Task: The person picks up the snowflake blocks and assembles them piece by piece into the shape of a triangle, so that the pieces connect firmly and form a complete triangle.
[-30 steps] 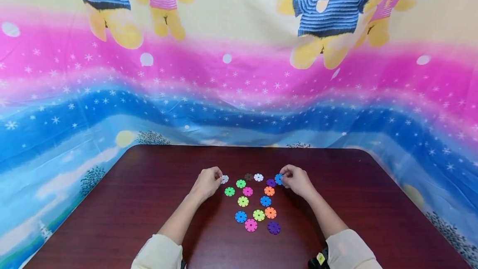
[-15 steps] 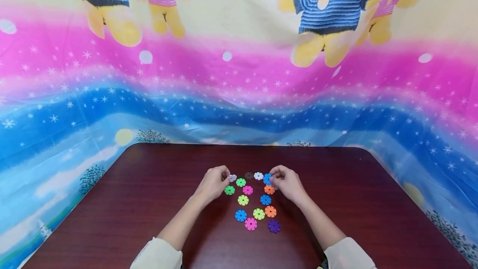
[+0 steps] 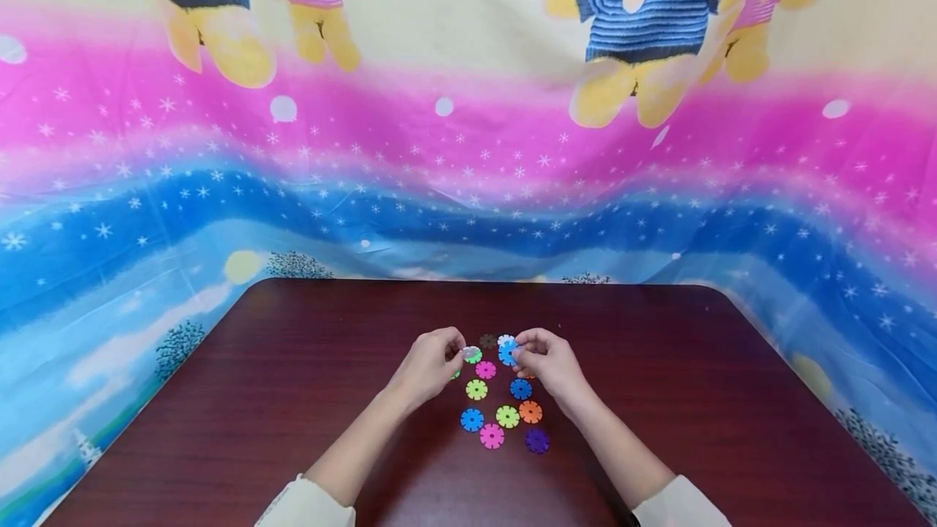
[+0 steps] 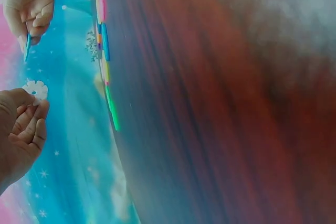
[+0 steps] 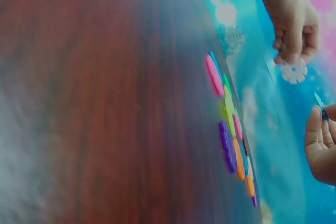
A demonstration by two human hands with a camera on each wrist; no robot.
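My left hand pinches a white notched plastic disc between thumb and fingertips, raised off the table. Facing it, my right hand pinches a blue notched disc, seen nearly edge-on in both wrist views. A small gap separates the two held discs. Below and around them several more discs lie flat: a brown disc, a pink disc, a yellow-green disc and a second blue disc. The right hand partly hides an orange disc, and the left fingers partly cover a green one.
Nearer the person lie another blue disc, a pink disc, an orange disc and a purple disc. All rest on a dark red-brown table. A printed cloth hangs behind the table's far edge.
Both hands have moved inward toward each other, the left to the right with the white disc, the right to the left with the blue disc. The discs on the table stay put.
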